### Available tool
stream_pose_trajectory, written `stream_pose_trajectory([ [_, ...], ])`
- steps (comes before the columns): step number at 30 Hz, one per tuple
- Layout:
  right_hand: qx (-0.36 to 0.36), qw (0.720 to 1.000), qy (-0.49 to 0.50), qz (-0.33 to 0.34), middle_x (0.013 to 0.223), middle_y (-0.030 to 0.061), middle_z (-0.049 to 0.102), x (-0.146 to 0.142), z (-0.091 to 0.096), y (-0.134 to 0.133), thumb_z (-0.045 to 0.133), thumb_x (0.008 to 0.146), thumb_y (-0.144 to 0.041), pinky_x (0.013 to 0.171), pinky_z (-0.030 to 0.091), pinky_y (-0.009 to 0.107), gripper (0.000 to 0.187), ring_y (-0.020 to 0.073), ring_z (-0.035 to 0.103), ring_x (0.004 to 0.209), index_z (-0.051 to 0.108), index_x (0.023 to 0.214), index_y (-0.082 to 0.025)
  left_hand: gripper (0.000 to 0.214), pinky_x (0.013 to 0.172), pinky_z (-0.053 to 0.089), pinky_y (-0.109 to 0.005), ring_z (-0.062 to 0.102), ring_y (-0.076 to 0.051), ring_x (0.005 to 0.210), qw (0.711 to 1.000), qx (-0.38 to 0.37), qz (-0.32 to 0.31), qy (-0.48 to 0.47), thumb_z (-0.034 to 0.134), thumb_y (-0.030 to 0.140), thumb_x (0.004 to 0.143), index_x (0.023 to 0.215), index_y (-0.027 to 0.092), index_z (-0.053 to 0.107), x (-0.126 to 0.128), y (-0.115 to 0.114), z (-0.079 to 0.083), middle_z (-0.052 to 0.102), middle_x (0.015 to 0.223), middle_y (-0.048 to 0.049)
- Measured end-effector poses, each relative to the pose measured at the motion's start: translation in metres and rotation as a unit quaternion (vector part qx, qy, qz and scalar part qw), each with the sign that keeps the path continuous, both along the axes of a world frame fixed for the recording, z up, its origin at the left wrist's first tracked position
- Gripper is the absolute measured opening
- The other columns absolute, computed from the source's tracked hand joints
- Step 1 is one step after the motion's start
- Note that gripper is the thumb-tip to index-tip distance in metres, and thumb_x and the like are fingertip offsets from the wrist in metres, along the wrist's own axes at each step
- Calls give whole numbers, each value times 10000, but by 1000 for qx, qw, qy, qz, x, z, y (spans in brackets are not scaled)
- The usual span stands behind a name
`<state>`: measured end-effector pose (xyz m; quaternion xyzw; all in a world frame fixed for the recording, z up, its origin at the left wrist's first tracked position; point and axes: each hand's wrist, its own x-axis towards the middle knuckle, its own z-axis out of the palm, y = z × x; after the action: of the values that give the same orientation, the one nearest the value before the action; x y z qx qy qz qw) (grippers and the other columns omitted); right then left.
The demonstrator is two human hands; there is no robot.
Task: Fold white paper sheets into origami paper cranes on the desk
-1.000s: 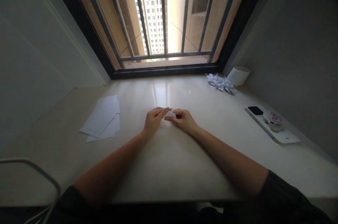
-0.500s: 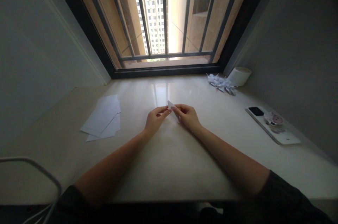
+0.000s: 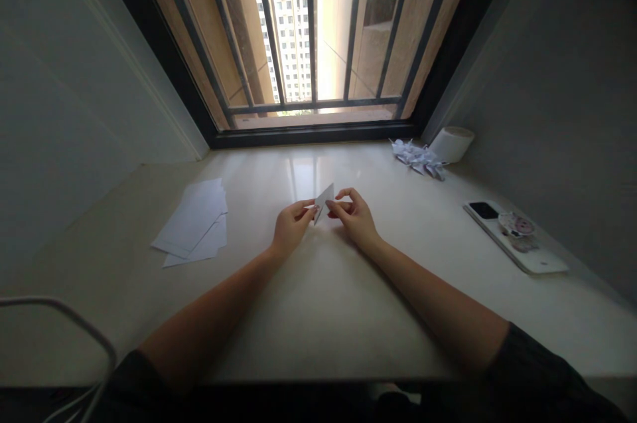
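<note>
A small folded piece of white paper point(image 3: 323, 200) stands tilted above the middle of the sill. My left hand point(image 3: 291, 227) pinches its left edge between thumb and fingers. Close by on the right, my right hand point(image 3: 355, 218) has its fingers bent and apart, the index finger lifted off the paper. Its thumb tip is at the paper's right edge; whether it touches I cannot tell. Several flat sheets of white paper point(image 3: 192, 217) lie overlapping to the left of my left hand.
A pile of folded white paper pieces point(image 3: 418, 159) lies at the back right, against a white roll point(image 3: 452, 144). A phone point(image 3: 517, 237) rests along the right wall. At lower left a pale cable point(image 3: 64, 309) loops over the sill point(image 3: 318, 317). A barred window point(image 3: 313, 137) closes off the back.
The folded paper has turned, its top now leaning right rather than left. My right hand's index finger has come off the paper and risen, while my left hand stays nearly in place.
</note>
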<state>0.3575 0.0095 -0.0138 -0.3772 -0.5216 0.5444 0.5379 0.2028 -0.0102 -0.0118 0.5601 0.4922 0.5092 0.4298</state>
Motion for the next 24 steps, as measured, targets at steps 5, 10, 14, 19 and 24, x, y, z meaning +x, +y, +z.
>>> stream_pose_trajectory([
  [5, 44, 998, -21, 27, 690, -27, 660, -1, 1, -1, 675, 705, -419, 715, 503, 319, 328, 164, 648, 687, 455, 871, -240, 395, 698, 464, -257, 636, -162, 756, 999, 22, 22, -18, 613, 388, 769, 1090, 159, 613, 1, -2, 3, 696, 822, -50],
  [10, 108, 985, -106, 78, 607, -53, 547, 1, 6, -3, 604, 769, -377, 603, 438, 255, 295, 112, 510, 550, 577, 1022, -227, 427, 525, 348, -198, 498, -90, 545, 995, 57, 65, 45, 587, 361, 796, 1190, 211, 512, 1, -6, 7, 576, 608, 46],
  [14, 114, 979, -145, 89, 614, -39, 524, 3, 5, -3, 591, 776, -366, 571, 412, 250, 375, 103, 452, 538, 615, 1116, -209, 388, 549, 366, -204, 519, -96, 570, 994, 67, 72, 52, 553, 362, 822, 1178, 217, 499, 1, -7, 8, 569, 623, 45],
  [19, 105, 983, -142, 47, 577, -44, 527, 3, 4, -1, 615, 760, -371, 578, 417, 249, 447, 92, 443, 527, 612, 1163, -177, 364, 708, 456, -250, 641, -145, 752, 998, 51, 32, 0, 552, 393, 819, 1132, 210, 529, 2, -7, 9, 651, 760, -5],
  [24, 94, 989, -110, 37, 663, -10, 647, 3, 6, -2, 656, 731, -364, 645, 464, 277, 455, 108, 529, 574, 628, 1149, -184, 252, 792, 482, -292, 644, -165, 838, 999, 54, 0, -7, 609, 357, 773, 947, 177, 632, 3, -4, 5, 672, 907, -46],
])
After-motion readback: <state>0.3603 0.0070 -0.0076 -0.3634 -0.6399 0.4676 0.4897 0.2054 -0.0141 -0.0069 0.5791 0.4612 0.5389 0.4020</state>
